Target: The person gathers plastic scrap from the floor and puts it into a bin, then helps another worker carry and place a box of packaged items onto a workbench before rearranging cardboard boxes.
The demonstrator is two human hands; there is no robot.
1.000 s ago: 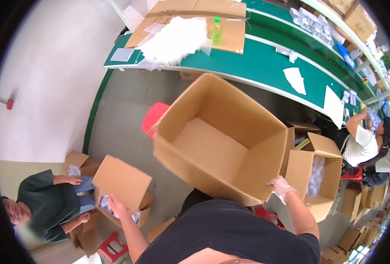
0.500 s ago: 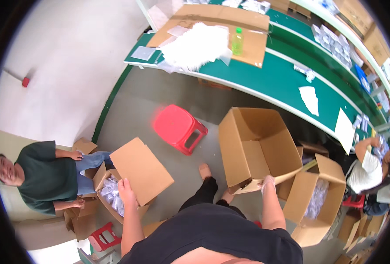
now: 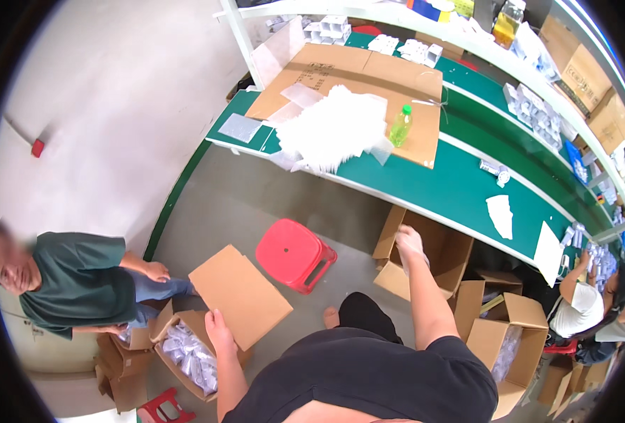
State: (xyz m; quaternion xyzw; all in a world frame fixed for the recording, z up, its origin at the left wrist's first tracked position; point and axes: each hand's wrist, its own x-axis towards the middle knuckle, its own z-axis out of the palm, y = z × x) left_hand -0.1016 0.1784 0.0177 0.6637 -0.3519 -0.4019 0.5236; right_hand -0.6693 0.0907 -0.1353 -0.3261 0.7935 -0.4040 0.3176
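My left hand [image 3: 221, 333] grips the lower left edge of a flat brown cardboard sheet [image 3: 242, 296], thumb on its upper face. My right arm stretches forward, and my right hand [image 3: 410, 243] is over the near left side of a large open cardboard box [image 3: 432, 243]. Its fingers look bent but are smeared, and whether they grip the box's flap I cannot tell. The box sits partly beneath the green-topped table, with flaps turned outward. A carton of clear plastic-wrapped pieces [image 3: 189, 352] stands below the sheet, next to my left forearm.
A red stool [image 3: 295, 254] stands between sheet and box. The green table [image 3: 460, 190] carries a white heap [image 3: 334, 130] and a green bottle [image 3: 401, 127]. Another open carton [image 3: 520, 352] stands at right. A person in a dark green shirt [image 3: 80, 278] is at left; others work at far right.
The large box has gone forward, partly under the table, and my right hand has moved forward with it. My left hand still holds the sheet. The person at left has shifted an arm.
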